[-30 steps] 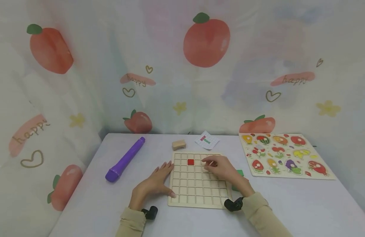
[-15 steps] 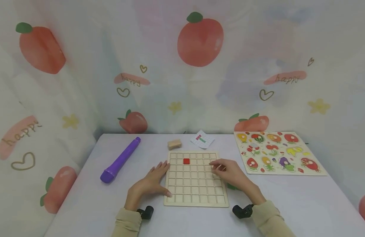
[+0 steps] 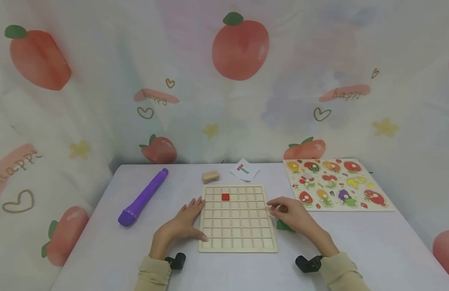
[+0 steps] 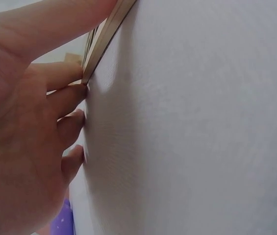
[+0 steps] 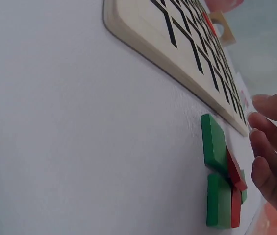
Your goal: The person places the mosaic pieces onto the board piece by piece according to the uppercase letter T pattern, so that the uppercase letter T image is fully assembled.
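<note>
A square wooden grid board (image 3: 236,243) lies on the white table, with a single red square tile (image 3: 225,197) in one of its upper cells. My left hand (image 3: 182,224) rests spread along the board's left edge, thumb on its lower-left part. Just off the right edge is my right hand (image 3: 293,214), its fingers loosely bent with nothing visible between them. Under it a green tile (image 3: 284,226) partly shows. The right wrist view reveals several loose tiles there: green blocks (image 5: 214,142) and red blocks (image 5: 235,171), leaning together beside the board.
Behind the board stand a small wooden block (image 3: 210,176) and a paper card (image 3: 244,169) with a red and green grid pattern. A purple toy microphone (image 3: 143,198) lies to the left. At the back right is a fruit puzzle board (image 3: 337,186).
My right hand has moved right, from above the board to beside its right edge over the loose tiles. The left hand stays on the board. The head view has shifted slightly.
</note>
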`<state>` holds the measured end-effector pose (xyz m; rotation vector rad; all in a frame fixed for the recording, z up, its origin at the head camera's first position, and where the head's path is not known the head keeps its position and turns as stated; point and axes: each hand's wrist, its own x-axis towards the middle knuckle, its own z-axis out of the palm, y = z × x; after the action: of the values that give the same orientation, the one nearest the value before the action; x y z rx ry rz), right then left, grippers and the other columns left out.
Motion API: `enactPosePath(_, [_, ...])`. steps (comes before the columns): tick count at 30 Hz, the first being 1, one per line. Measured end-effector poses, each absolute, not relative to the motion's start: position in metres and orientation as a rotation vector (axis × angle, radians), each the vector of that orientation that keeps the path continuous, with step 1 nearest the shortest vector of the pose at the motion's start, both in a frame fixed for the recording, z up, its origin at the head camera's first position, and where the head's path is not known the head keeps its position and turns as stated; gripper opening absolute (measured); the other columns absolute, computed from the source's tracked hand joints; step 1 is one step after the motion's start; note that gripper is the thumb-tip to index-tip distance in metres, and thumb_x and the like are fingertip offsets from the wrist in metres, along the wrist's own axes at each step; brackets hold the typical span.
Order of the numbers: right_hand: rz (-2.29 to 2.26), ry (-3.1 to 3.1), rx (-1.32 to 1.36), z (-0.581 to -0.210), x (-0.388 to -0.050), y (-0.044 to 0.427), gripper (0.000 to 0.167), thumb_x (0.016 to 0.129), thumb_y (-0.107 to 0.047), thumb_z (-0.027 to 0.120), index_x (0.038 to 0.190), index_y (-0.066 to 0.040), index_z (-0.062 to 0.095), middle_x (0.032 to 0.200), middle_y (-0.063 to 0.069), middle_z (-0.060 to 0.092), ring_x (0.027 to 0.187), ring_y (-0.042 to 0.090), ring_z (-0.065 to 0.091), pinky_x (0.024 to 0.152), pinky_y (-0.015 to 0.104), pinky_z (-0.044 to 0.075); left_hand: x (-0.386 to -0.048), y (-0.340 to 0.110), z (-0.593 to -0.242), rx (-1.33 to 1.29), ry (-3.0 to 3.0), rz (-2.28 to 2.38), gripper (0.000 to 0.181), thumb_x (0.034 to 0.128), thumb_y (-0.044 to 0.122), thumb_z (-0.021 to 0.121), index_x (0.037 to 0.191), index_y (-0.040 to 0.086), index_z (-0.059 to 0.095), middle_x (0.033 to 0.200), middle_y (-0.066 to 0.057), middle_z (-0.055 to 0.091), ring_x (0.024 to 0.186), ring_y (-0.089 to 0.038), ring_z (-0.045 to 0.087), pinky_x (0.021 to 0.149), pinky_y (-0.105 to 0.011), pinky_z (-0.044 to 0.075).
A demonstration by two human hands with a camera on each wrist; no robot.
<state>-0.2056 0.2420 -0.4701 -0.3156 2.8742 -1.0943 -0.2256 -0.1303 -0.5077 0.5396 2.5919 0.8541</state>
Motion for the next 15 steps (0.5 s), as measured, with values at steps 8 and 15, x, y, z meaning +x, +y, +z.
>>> enactPosePath(8, [-1.02,2.912,-0.303,-0.473,-0.204,0.26,0.026,0.092,-0.007,0.075,0.117,-0.009,0.075,0.106,0.005,0.074,0.087,0.014,0.063,0.071,0.018,0.055,-0.219,-0.129,-0.49,0.522,2.572,0.837,0.119,0.073,0.031,0.092,0.163,0.001,0.021,0.172,-0.015,0.014,0.161,-0.034,0.005,0.132,-0.053,0.005])
enactPosePath(15, [-0.995,2.912,-0.405,-0.476,-0.201,0.273,0.026,0.09,-0.003,0.076,0.115,-0.006,0.076,0.107,0.006,0.076,0.086,0.014,0.062,0.071,0.019,0.055,-0.216,-0.127,-0.48,0.516,2.563,0.861,0.118,0.072,0.031,0.093,0.162,-0.001,0.023,0.172,-0.017,0.016,0.16,-0.036,0.007,0.132,-0.054,0.005])
